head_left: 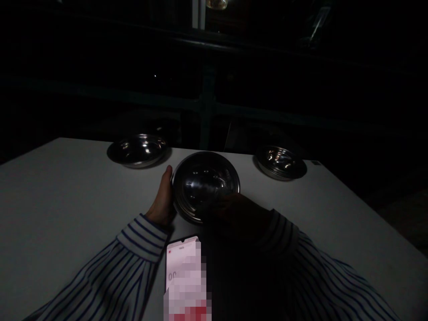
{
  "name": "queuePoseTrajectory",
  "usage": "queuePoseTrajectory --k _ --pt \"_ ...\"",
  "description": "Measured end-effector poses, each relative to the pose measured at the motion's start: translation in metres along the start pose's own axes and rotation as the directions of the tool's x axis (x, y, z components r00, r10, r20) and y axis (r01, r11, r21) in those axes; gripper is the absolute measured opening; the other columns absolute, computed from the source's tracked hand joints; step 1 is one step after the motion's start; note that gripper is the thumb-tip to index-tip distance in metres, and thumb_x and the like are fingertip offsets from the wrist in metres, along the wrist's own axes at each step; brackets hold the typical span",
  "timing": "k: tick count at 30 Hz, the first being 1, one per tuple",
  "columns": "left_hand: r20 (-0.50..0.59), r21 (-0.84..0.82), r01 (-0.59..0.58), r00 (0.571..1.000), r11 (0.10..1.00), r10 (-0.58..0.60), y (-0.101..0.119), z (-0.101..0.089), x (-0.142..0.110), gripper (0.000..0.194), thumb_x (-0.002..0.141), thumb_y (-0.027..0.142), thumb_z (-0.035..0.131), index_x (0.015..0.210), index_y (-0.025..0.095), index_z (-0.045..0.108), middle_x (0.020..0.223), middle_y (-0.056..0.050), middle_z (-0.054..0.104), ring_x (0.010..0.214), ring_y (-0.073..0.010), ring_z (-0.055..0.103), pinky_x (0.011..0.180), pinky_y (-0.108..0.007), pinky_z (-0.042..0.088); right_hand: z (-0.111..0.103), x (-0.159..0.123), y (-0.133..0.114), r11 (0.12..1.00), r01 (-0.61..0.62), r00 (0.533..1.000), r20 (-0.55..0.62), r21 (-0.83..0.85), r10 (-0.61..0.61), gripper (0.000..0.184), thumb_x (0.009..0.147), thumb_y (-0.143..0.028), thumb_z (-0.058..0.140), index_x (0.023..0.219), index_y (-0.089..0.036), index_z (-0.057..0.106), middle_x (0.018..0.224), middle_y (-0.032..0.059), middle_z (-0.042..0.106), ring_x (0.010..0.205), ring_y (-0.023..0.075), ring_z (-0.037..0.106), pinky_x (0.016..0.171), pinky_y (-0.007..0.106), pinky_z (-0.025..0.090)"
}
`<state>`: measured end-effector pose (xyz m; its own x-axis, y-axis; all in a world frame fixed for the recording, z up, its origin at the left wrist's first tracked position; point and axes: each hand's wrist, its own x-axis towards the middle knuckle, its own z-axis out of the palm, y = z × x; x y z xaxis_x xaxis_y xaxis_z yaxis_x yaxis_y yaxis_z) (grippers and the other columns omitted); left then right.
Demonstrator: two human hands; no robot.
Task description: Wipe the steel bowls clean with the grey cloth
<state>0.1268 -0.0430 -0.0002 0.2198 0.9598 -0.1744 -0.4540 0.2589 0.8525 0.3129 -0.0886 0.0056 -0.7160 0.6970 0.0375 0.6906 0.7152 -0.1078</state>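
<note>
Dim light, much of the right side lost in shadow. Three shiny metal bowls on a pale worktop (83, 191): the middle bowl (202, 180) between both hands, the left bowl (140, 151) and the right bowl (281, 163) farther out, near the far edge, each apart from the middle one. Left hand (162, 200) against the left side of the middle bowl, thumb raised alongside the rim; its fingers are hidden, so cannot tell whether they close underneath. Right hand (240, 216) at the near right part of the same bowl, very dark and blurred; cannot tell whether its fingers are spread, together or pinching something. Good handling here, in my judgement: the left palm bears evenly on the wall as a brace, the right works lightly, without leaning on the rim, since smooth metal could slide or tip under a one-sided push. Wrists low and slow help, as the shadow hides the contact. Middle bowl lies just right of the left hand and mostly ahead and left of the right hand, whose fingers overlap its near right portion. Lit phone (174, 263) on the worktop, nearer the body than the bowl, close beside the left striped cuff (143, 236); worth keeping the sleeve off it.
</note>
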Motion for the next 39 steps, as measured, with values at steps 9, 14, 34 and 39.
queuePoseTrajectory --k 9,14,34,39 --pt "0.016 -0.011 -0.059 0.998 0.998 0.059 -0.019 0.014 -0.003 0.05 0.073 0.06 0.044 0.091 0.019 0.066 0.086 -0.006 0.07 0.101 -0.0259 0.058 0.091 -0.04 0.041 0.02 0.01 -0.013 0.993 0.102 0.951 -0.298 0.065 -0.078 0.028 0.084 -0.021 0.044 0.109 -0.014 0.055 0.108 0.0106 0.06 0.104 0.0201 0.053 0.088 0.036 0.044" --pt "0.006 0.029 -0.117 0.993 0.993 0.117 -0.019 0.009 -0.002 0.054 0.073 0.062 0.043 0.095 0.018 0.066 0.089 -0.006 0.07 0.103 -0.0262 0.057 0.092 -0.04 0.04 0.023 0.011 -0.018 0.994 0.106 0.942 -0.323 0.033 -0.09 0.025 0.084 -0.019 0.043 0.104 -0.013 0.058 0.108 0.0111 0.06 0.109 0.0206 0.05 0.092 0.038 0.041" --pt "-0.076 0.057 -0.142 0.986 0.988 0.146 -0.019 0.009 0.002 0.048 0.073 0.06 0.046 0.089 0.019 0.066 0.09 -0.005 0.07 0.108 -0.0254 0.054 0.097 -0.039 0.036 -0.009 0.004 -0.008 0.994 -0.11 0.99 0.093 -0.003 0.11 0.015 0.079 -0.025 0.053 0.088 -0.018 0.063 0.091 0.006 0.064 0.089 0.0204 0.056 0.077 0.037 0.043" --pt "-0.191 0.079 -0.081 0.977 0.994 0.095 -0.022 0.012 -0.004 0.051 0.071 0.063 0.045 0.083 0.019 0.066 0.085 -0.006 0.07 0.107 -0.0259 0.054 0.098 -0.041 0.035 0.014 0.015 -0.025 0.999 -0.004 0.975 -0.222 0.047 0.015 0.024 0.086 -0.023 0.042 0.101 -0.015 0.058 0.1 0.0095 0.062 0.096 0.0195 0.054 0.084 0.036 0.042"
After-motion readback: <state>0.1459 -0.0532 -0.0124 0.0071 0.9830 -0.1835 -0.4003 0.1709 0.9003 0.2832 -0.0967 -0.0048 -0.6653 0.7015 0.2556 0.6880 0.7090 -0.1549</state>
